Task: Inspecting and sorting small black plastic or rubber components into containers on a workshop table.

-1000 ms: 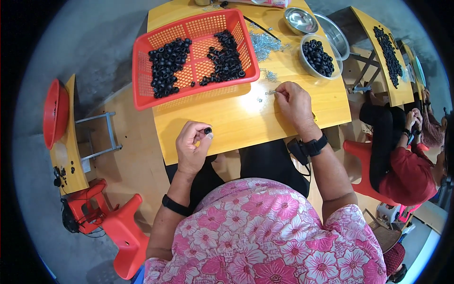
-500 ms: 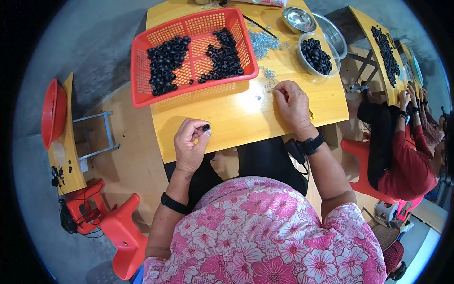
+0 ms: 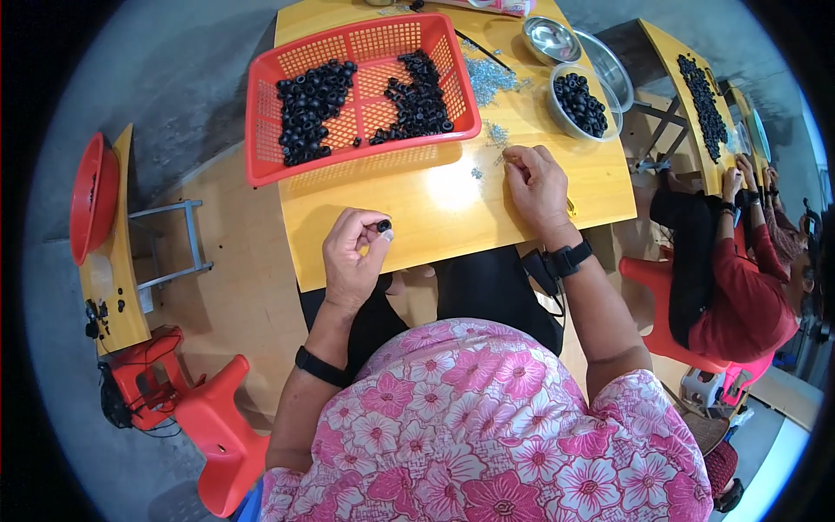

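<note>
Above the table's front edge my left hand (image 3: 352,252) is closed, pinching a small black ring-shaped part (image 3: 384,225) between thumb and fingertips, its hole showing. Further right, my right hand (image 3: 539,187) rests low over the tabletop with thumb and forefinger pressed together; whatever they hold is too small to make out. Just past its fingertips lie a few tiny transparent pieces (image 3: 497,134), and one little cluster (image 3: 477,173) sits to its left. Beyond my hands, a red plastic basket (image 3: 357,150) contains two heaps of black parts (image 3: 313,109) like the one I hold.
A transparent tub (image 3: 600,135) of black parts stands at the right, with metal bowls (image 3: 551,39) behind it. A larger spread of tiny transparent pieces (image 3: 489,80) lies beside a black stick (image 3: 483,50). A co-worker in a red top (image 3: 739,304) sits at another table (image 3: 670,52).
Both hands keep their grips almost unchanged. The black part in my left hand has tilted slightly and sits a little higher. The whole view has shifted slightly.
</note>
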A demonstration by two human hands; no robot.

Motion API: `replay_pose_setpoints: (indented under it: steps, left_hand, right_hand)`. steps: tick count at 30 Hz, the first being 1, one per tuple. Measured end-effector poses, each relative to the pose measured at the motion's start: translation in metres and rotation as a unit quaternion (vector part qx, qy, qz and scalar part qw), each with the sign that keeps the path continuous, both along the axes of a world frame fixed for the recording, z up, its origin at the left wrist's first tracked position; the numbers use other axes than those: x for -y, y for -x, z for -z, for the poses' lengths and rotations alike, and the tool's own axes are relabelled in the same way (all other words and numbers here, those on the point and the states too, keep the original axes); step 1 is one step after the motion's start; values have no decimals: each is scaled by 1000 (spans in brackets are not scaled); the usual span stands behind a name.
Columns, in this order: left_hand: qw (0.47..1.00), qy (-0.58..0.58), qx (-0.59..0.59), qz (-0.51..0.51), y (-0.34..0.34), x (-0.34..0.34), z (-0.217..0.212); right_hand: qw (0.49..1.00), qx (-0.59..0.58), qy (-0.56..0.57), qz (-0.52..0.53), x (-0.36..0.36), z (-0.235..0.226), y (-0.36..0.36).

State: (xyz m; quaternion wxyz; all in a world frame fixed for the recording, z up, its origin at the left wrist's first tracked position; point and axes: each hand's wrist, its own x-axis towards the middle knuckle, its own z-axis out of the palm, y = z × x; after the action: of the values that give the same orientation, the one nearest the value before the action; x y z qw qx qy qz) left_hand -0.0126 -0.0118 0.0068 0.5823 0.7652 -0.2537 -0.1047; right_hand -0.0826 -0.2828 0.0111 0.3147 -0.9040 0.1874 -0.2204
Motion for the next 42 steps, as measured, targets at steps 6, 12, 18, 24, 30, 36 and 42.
replay_pose_setpoints:
  steps: [6, 12, 18, 24, 30, 36, 42]
  left_hand:
    - [1000, 7, 0, -2, 0, 1, -1]
    - [1000, 13, 7, -1, -1, 0, 3]
    - [1000, 15, 2, -3, 0, 0, 3]
    - [1000, 11, 4, 1, -1, 0, -1]
    - [1000, 20, -1, -3, 1, 0, 1]
    - [1000, 11, 7, -1, 0, 0, -1]
    - [1000, 11, 1, -3, 0, 1, -1]
  right_hand:
    - [1000, -2, 24, 1, 4, 3, -1]
    - [997, -6, 79, -20, 0, 5, 0]
    - [995, 41, 92, -26, 5, 14, 2]
    - [993, 19, 117, -14, 0, 7, 0]
    - [993, -2, 116, -9, 2, 8, -1]
    - [995, 16, 96, -17, 2, 6, 3]
    - [999, -33, 30, 12, -11, -8, 2]
